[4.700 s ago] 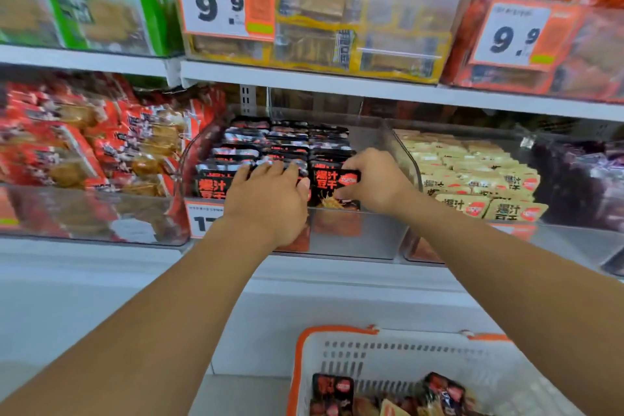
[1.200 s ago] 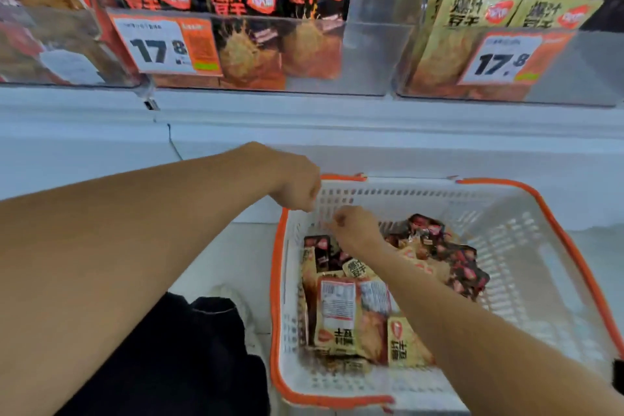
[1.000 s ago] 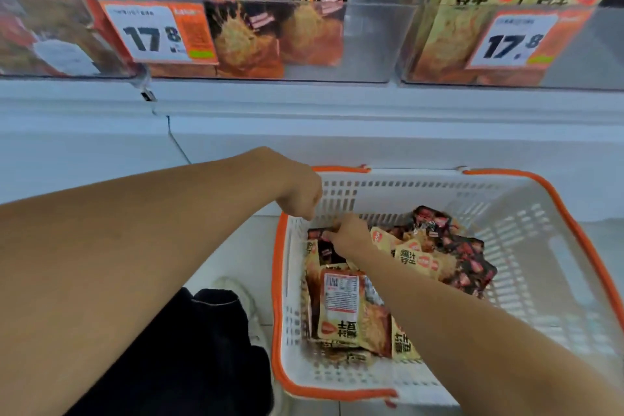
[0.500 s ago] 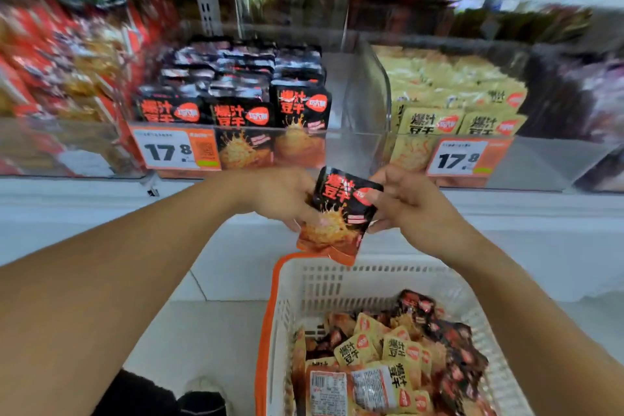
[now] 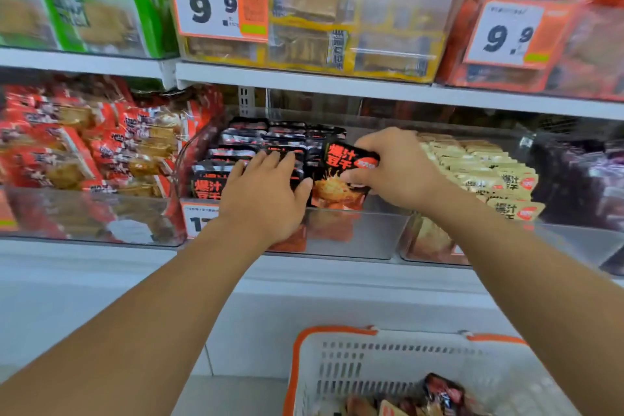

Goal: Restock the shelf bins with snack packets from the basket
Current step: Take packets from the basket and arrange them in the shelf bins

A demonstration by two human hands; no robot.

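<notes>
My right hand point(image 5: 393, 168) grips a black snack packet point(image 5: 341, 176) with red lettering and holds it upright at the front right of the clear bin point(image 5: 358, 233) on the middle shelf. That bin holds rows of the same black packets point(image 5: 270, 138). With straight fingers my left hand point(image 5: 266, 194) presses on the front packets just left of the held one. The white basket with an orange rim point(image 5: 332, 331) stands below at the bottom right, with several black and yellow packets point(image 5: 435, 395) in it.
A bin of yellow packets point(image 5: 486, 176) sits right of the black one, a bin of red packets point(image 5: 87, 149) left of it, dark purple packets point(image 5: 587, 176) at far right. The upper shelf point(image 5: 337, 84) carries bins with 9.9 price tags point(image 5: 219, 3).
Both hands rose from in front of the shelf into the black-packet bin. The right hand carried the black packet in; the left hand let go of it and now presses the front row.
</notes>
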